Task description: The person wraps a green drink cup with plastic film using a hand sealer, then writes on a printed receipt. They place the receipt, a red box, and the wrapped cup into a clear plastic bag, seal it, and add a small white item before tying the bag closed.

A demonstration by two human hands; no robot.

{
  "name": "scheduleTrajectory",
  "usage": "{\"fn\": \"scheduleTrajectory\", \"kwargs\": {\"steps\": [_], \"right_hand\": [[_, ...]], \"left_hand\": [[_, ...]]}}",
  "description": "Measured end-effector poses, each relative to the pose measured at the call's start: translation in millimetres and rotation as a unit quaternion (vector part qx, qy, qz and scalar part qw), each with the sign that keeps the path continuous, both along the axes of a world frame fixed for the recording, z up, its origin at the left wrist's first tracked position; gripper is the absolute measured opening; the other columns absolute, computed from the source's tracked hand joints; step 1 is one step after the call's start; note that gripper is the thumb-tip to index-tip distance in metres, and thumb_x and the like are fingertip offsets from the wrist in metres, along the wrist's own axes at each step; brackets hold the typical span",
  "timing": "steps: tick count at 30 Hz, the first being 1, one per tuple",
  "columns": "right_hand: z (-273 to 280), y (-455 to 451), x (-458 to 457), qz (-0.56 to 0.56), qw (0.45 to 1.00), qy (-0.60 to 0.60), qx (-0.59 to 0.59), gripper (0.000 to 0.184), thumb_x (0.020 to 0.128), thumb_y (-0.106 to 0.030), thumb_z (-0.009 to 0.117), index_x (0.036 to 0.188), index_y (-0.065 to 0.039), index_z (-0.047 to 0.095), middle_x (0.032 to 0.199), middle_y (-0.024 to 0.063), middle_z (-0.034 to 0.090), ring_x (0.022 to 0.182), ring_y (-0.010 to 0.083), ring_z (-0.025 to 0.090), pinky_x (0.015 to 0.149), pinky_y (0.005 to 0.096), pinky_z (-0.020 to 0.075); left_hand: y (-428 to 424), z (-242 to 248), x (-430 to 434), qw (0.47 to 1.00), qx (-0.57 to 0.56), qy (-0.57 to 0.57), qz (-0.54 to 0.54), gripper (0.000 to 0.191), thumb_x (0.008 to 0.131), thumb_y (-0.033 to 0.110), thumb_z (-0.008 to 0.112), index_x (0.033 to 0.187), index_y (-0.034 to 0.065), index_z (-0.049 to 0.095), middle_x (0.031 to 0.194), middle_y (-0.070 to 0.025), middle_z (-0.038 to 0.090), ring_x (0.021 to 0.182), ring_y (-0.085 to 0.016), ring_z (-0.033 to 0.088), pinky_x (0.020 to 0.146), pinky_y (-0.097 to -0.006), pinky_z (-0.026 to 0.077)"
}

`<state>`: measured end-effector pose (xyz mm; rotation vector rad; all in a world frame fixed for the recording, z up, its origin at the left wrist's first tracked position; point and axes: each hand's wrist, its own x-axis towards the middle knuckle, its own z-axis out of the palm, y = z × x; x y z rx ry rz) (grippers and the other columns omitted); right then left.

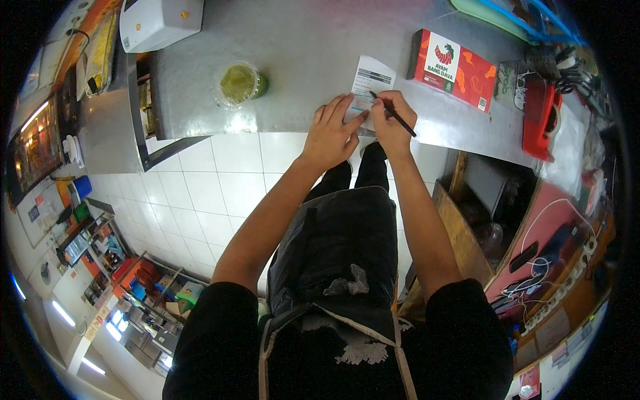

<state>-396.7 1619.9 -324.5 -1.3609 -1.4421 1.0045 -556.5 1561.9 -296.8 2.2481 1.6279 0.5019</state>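
Observation:
A printed paper slip (369, 75) lies flat on the metal counter (300, 55), close to its front edge. My left hand (331, 129) presses on the slip's left side with fingers spread. In my right hand (397, 122) is a slim black pen (401, 123), its tip on or just above the print; contact is too fine to tell. To the right of the slip lies a red food box (452, 70) with a white printed panel. Further left stands a lidded clear plastic cup (242, 84) of green drink.
A white machine (161, 25), perhaps a receipt printer, stands at the back left. On the right are a red tape dispenser (540, 122), a holder with black utensils (560, 67) and clear plastic bags (567, 155). A power strip (555, 295) with white cables lies lower right.

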Motion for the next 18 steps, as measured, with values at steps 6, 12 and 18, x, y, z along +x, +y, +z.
{"fn": "scheduleTrajectory", "kwargs": {"steps": [6,12,18], "right_hand": [[-1.6,-9.3,1.0,-0.041,0.999,0.022,0.014,0.011,0.088,-0.004,0.066,0.098,-0.001,0.063,0.08,0.0072,0.069,0.07,0.0118,0.064,0.064,0.0255,0.0509],[4.1,-11.4,5.7,-0.038,0.999,-0.011,0.026,0.009,0.084,-0.004,0.068,0.091,-0.002,0.063,0.073,0.0068,0.066,0.061,0.0113,0.06,0.058,0.0254,0.0489],[-0.3,-6.0,11.1,0.013,1.0,-0.003,0.004,0.009,0.082,-0.003,0.068,0.081,-0.002,0.059,0.062,0.0043,0.059,0.054,0.0075,0.054,0.053,0.0234,0.044]], "left_hand": [[14.3,6.8,-26.4,0.992,-0.024,0.068,-0.105,0.055,0.084,0.034,0.067,0.138,0.0274,0.059,0.139,-0.0148,0.048,0.129,-0.031,0.044,0.111,-0.0499,0.03],[36.8,-4.3,-48.1,0.973,-0.002,0.096,-0.208,0.062,0.082,0.045,0.069,0.14,0.025,0.056,0.134,-0.0139,0.05,0.13,-0.032,0.043,0.114,-0.0511,0.029],[35.3,-14.5,-50.8,0.977,0.006,0.066,-0.202,0.061,0.077,0.042,0.072,0.13,0.0135,0.06,0.132,-0.0145,0.053,0.129,-0.033,0.044,0.112,-0.0491,0.034]]}}
